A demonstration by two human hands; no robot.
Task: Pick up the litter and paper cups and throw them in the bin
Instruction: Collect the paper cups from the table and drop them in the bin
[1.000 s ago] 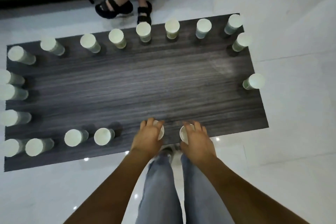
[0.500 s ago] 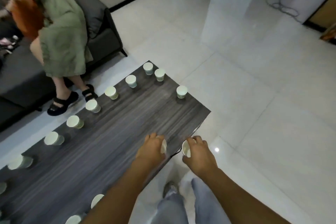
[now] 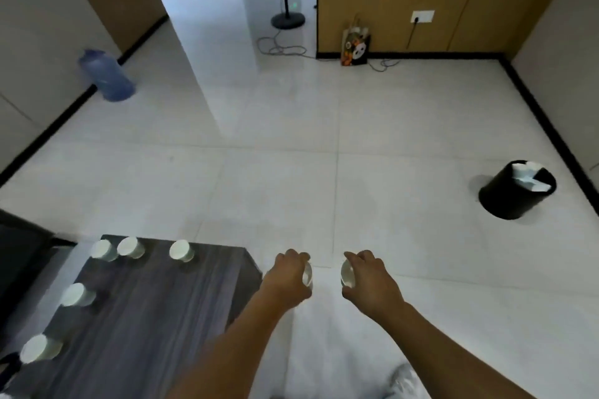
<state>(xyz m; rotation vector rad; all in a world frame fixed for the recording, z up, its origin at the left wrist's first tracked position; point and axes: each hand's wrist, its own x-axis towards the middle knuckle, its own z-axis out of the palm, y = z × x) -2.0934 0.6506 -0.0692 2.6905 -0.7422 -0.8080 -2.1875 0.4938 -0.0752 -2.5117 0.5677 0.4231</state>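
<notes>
My left hand grips a white paper cup, held above the white floor just right of the dark wooden table. My right hand grips a second white paper cup beside it. Both cups tilt, their open mouths facing each other. A black bin with white paper inside stands on the floor far to the right. Several more paper cups, among them one near the table's far edge and another at its left, stand on the table.
A blue water jug lies by the left wall. A fan stand with loose cable and a printed paper bag sit at the back wall. A dark sofa edge borders the table's left. Open tiled floor stretches to the bin.
Both hands lifted their cups off the table and carried them past its right edge. The view swung right, away from the seated person, bringing the bin into sight.
</notes>
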